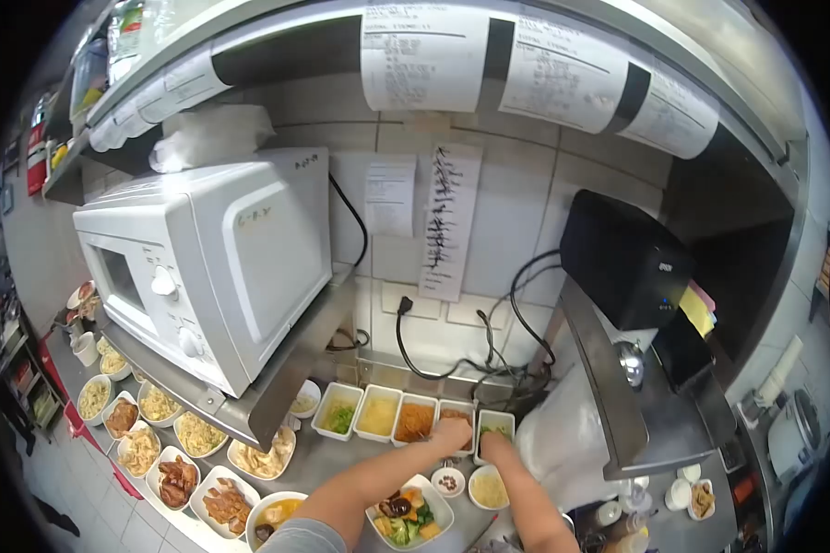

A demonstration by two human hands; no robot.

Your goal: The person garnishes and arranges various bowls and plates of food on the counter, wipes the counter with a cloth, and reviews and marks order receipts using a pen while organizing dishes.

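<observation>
My left hand (452, 433) is over the white container of brown topping (454, 411), fourth in the row against the wall; its fingers are too small to make out. My right hand (497, 447) reaches into the rightmost white container, which holds green garnish (494, 429); its fingertips are hidden. Between and below my forearms stand a square white bowl of vegetables and mushroom (404, 518), a small cup with dark bits (448, 482) and a round bowl of pale yellow food (489, 488).
Bowls of noodles (199, 434) and meat (177, 480) crowd the left counter under the microwave (212, 267) on its metal shelf. Containers of orange shreds (415, 419) and yellow food (377, 414) stand left of my hands. A plastic bag (563, 438) and a black printer (622, 258) are at right.
</observation>
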